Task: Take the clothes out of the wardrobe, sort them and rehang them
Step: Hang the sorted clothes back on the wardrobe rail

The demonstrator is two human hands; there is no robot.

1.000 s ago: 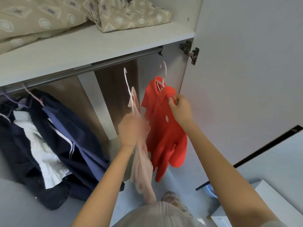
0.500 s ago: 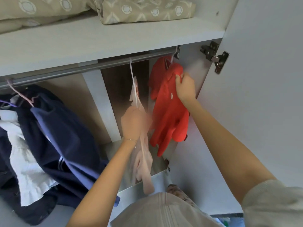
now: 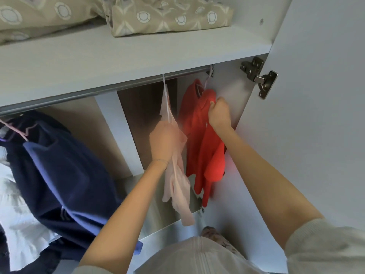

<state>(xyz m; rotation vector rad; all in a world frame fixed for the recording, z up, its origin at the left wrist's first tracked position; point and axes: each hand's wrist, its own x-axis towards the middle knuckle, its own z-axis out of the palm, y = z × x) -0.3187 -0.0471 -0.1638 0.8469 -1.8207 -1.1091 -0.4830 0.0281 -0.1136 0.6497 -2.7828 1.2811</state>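
The left hand [image 3: 166, 141] is closed round the pale pink garment [image 3: 177, 186] just below the shoulder of its white hanger [image 3: 166, 107], fingers curled into the cloth, with a thin bracelet at the wrist. The right hand [image 3: 219, 113] is just beside it, not touching it, and grips the red shirt [image 3: 199, 147] at the top near the collar. Both garments hang side by side at the right end of the wardrobe, the pink one to the left and the red one next to the side wall. Each hanger's hook reaches up to the metal rail [image 3: 79, 93] under the shelf [image 3: 118, 56]; whether the hooks sit fully on it cannot be told. Further left along the rail hang dark navy garments [image 3: 65, 165] with a white garment [image 3: 17, 214] beside them. Patterned beige bedding [image 3: 158, 14] lies on the shelf above. To the right the door [image 3: 325, 95] stands open on its metal hinge [image 3: 258, 76].
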